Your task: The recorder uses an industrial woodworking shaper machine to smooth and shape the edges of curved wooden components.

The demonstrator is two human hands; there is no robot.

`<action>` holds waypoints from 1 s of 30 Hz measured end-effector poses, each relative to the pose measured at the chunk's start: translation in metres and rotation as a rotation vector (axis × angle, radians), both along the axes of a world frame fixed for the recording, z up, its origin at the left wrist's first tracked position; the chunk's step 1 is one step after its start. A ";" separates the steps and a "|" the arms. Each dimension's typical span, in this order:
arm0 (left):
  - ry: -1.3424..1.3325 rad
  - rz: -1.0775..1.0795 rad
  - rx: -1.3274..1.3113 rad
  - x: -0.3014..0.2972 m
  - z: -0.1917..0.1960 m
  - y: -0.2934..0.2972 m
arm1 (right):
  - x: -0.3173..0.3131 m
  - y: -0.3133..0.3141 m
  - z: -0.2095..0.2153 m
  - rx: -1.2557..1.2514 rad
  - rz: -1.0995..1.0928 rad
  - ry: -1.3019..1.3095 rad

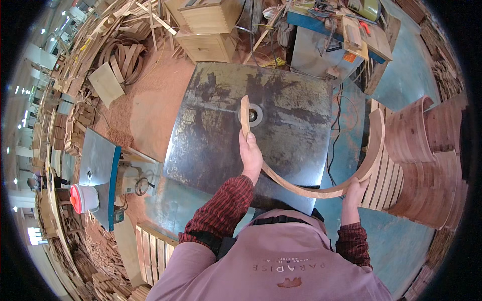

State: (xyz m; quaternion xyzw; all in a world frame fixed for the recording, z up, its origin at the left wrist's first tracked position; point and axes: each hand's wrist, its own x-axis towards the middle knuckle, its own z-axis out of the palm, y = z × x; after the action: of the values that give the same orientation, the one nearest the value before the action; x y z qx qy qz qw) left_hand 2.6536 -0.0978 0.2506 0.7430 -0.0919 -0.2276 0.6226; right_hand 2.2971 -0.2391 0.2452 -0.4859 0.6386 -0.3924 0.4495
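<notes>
A long, curved wooden strip (pixel 306 191), bent like a large hoop segment, is held across the front of a dark metal machine table (pixel 211 130). My left hand (pixel 250 154) is closed around it near its left end, over the middle of the table. That end lies beside a round spindle (pixel 253 115) set in a ring in the tabletop; whether the two touch I cannot tell. Lower right, beyond the table edge, my right hand (pixel 355 192) grips the curve from outside. From there the strip sweeps up to its far right end.
Stacked curved wooden panels (pixel 432 175) rest at right on a slatted pallet (pixel 384 175). A smaller metal-topped table (pixel 98 155) with a red-lidded white bucket (pixel 84 198) stands left. Behind are a wooden cabinet (pixel 206 47) and a cluttered bench (pixel 321 50). Cables (pixel 334 135) run along the floor.
</notes>
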 end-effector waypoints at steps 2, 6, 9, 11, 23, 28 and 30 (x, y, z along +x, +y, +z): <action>-0.001 0.003 0.005 0.004 0.000 -0.004 | 0.006 -0.002 0.005 0.012 0.002 -0.016; -0.047 0.021 0.025 0.013 -0.005 -0.015 | 0.020 -0.008 0.011 0.041 -0.009 0.007; -0.066 0.020 0.011 0.020 -0.011 -0.020 | 0.027 -0.012 0.017 0.043 -0.005 0.048; -0.105 0.032 -0.013 0.025 -0.017 -0.025 | 0.032 -0.014 0.021 0.043 -0.012 0.049; -0.080 0.040 0.009 0.051 -0.003 -0.051 | 0.061 -0.043 0.008 -0.010 -0.041 -0.053; -0.083 0.006 -0.011 0.069 -0.004 -0.060 | 0.065 -0.056 -0.009 -0.048 -0.029 -0.053; -0.158 0.045 -0.028 0.076 -0.010 -0.066 | 0.065 -0.062 -0.019 -0.056 -0.020 -0.057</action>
State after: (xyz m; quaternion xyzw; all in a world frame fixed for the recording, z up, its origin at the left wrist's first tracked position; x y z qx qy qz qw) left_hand 2.7295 -0.1637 0.2409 0.7516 -0.1275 -0.1529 0.6288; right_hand 2.3619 -0.3011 0.2257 -0.4804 0.6193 -0.4283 0.4498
